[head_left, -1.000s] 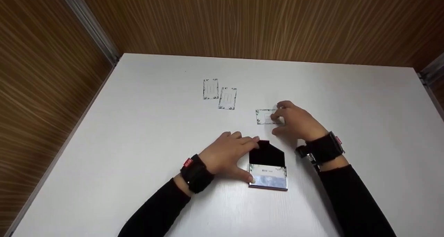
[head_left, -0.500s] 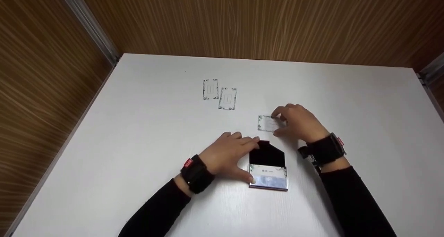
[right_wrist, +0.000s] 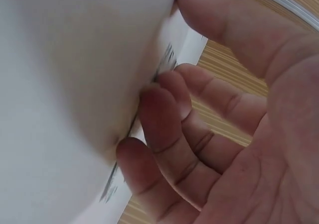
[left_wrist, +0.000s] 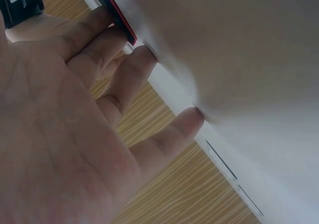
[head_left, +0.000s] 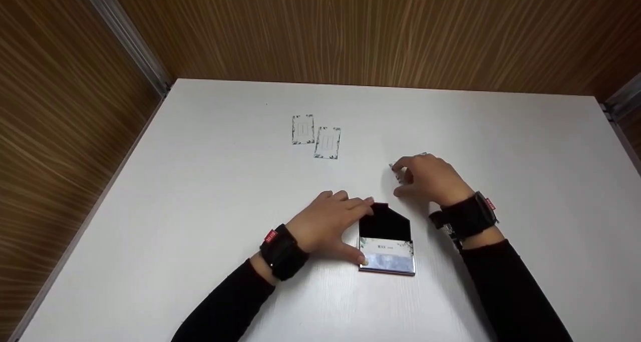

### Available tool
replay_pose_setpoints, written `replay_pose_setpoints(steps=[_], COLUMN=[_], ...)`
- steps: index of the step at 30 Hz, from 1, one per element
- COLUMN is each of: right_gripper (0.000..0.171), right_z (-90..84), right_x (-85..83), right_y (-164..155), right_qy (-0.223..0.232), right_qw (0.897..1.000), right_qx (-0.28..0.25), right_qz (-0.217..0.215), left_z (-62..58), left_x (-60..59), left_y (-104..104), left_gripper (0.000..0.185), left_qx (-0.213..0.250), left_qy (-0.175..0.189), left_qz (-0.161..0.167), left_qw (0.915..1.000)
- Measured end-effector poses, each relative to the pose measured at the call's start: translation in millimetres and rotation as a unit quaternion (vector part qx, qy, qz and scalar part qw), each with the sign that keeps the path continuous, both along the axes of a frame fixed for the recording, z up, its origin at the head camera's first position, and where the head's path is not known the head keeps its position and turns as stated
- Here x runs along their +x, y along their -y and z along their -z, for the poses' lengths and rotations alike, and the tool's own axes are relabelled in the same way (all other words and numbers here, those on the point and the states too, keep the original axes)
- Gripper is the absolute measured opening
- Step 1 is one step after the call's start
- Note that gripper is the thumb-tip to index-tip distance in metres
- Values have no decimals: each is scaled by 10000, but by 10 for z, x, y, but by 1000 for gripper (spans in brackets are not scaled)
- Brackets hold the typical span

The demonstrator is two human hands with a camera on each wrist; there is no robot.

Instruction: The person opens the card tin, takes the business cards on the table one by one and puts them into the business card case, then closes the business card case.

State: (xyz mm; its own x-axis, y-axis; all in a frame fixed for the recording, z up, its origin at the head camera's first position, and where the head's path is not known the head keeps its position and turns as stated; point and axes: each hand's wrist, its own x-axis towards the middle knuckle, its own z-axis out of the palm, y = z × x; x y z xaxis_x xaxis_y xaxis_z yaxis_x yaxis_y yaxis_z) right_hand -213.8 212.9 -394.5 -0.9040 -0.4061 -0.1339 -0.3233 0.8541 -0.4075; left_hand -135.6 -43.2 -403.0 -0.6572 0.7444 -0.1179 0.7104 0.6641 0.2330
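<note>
A business card case (head_left: pixel 383 227) with a black lining lies with its lid folded back, and printed cards (head_left: pixel 386 254) lie in its lower half. My left hand (head_left: pixel 328 222) rests at its left side, thumb on the lower corner and index fingertip on the lid's edge. In the left wrist view, other fingertips (left_wrist: pixel 190 120) touch the table. Beyond the case, my right hand (head_left: pixel 431 178) presses bent fingertips onto a loose card (head_left: pixel 399 177) with a leaf border, now mostly hidden. Its thumb stands apart from the card, near the tabletop.
Two more leaf-bordered cards (head_left: pixel 303 129) lie side by side on the white table (head_left: pixel 215 182), farther back and left of the right hand. Wood-grain panels (head_left: pixel 370 31) rise behind the table and at its left side.
My right fingers have drawn the loose card nearer and turned it, so it now lies slanted mostly under the hand. The left hand and the card case have stayed in place.
</note>
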Motion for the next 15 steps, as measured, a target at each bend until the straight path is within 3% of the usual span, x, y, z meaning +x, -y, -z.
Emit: replay_pose_setpoints(steps=[9, 15], right_gripper=[30, 37], right_z=[13, 15], right_x=[40, 46], right_y=[15, 37], right_qy=[-417, -622], right_qw=[9990, 9976], right_qx=[30, 102], right_qz=[-159, -282], left_z=[11, 2], left_x=[-9, -4], left_y=[-10, -8], left_gripper=[97, 94], left_qx=[-71, -74], left_qy=[49, 20], left_qz=[-1, -8], left_qw=[10000, 10000])
